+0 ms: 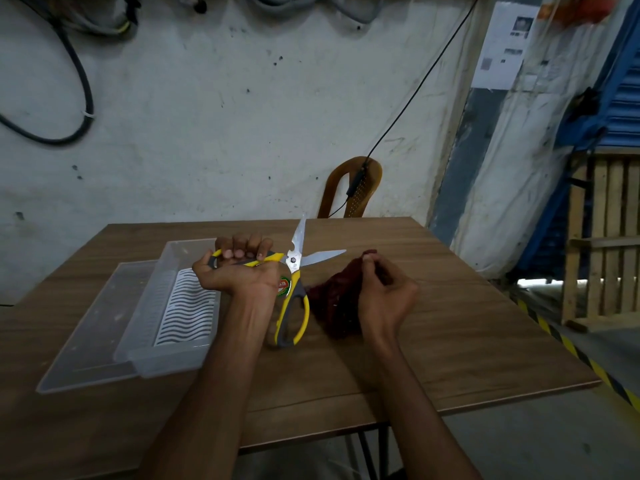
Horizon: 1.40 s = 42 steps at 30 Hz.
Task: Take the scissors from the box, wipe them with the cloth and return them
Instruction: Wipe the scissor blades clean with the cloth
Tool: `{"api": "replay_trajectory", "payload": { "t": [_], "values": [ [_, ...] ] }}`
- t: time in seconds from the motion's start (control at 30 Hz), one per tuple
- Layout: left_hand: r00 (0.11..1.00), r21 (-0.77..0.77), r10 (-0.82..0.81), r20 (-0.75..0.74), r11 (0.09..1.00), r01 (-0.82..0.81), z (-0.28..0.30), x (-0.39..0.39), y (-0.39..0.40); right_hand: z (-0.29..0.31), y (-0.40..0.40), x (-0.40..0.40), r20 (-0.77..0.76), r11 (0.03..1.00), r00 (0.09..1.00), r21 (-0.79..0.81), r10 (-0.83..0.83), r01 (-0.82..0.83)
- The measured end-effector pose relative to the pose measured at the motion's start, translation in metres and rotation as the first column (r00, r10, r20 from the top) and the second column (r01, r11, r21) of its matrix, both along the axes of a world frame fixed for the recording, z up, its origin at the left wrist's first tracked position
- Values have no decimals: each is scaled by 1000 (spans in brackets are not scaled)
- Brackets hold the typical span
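Scissors (pixel 294 268) with yellow-and-grey handles are held spread wide above a wooden tabletop (pixel 450 323), one handle loop clamped in the fist of the left hand (pixel 239 268), the other loop hanging free toward the person. Both steel blades are fanned apart, one angled up toward the wall, the other aimed right. Just beside them, a dark red cloth (pixel 332 299) is bunched on the tabletop and pinched between the fingers of the right hand (pixel 384 292), which is closed on the fabric. A clear plastic box (pixel 145 337) with a wavy white insert sits left of the hands, with what appears to be its lid lying just beside it; nothing is seen inside it.

The wiping step is judged to be in hand, with the return to the box not yet done. The scissors look rigid and moderately heavy, with smooth blades likely to be slick and sharp at the edges, so a hold on the rubbery handles is best kept while the spines and flats are rubbed. The cloth appears soft and limp, easily wadded around a blade.
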State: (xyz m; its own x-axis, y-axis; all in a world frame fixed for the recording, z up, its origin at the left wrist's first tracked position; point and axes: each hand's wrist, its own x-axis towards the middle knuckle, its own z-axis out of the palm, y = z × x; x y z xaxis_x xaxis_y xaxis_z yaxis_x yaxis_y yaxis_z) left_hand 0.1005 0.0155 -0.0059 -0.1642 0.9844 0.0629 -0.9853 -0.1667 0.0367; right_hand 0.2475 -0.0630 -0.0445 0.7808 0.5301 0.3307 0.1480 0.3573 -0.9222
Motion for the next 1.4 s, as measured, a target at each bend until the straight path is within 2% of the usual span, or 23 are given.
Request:
{"api": "replay_trajectory", "payload": {
  "t": [0.07,0.2,0.37,0.5,0.57,0.67,0.83,0.9,1.0,1.17,1.3,1.4],
  "values": [
    [1000,-8,-1,-1,1000,1,-1,0,0,-3,-3,0,-43,998,999,53,26,-24],
    [999,12,-14,-29,1000,15,-1,3,-4,-4,-6,-15,219,990,972,90,88,-110],
    [997,44,-28,-73,999,31,1,6,-8,-2,4,-27,382,1000,924,26,4,-15],
    [997,47,-18,-81,999,22,0,3,-7,-5,1,-46,521,990,844,-19,128,-138],
    [998,48,-11,-65,999,14,0,2,-7,-4,5,-37,479,994,871,-20,105,-108],
    [998,45,-10,-70,999,13,1,8,-9,-3,7,-30,394,999,918,-4,-33,37],
    [997,37,15,-73,999,-13,2,1,-7,-5,4,-49,568,990,811,-65,142,-128],
    [999,41,11,-40,999,-10,2,0,-6,-1,9,-37,527,994,843,-53,106,-92],
    [999,42,2,-34,999,0,2,5,-7,1,10,-32,431,998,902,-32,-29,48],
    [999,44,0,-52,999,2,1,1,-6,-1,4,-44,627,994,771,-84,111,-74],
    [999,36,-6,-34,999,7,1,9,-6,2,5,-32,507,999,862,-29,-5,23],
    [999,21,4,-54,1000,-3,-1,5,-4,-3,0,-50,581,995,807,-62,104,-83]
  ]
}}
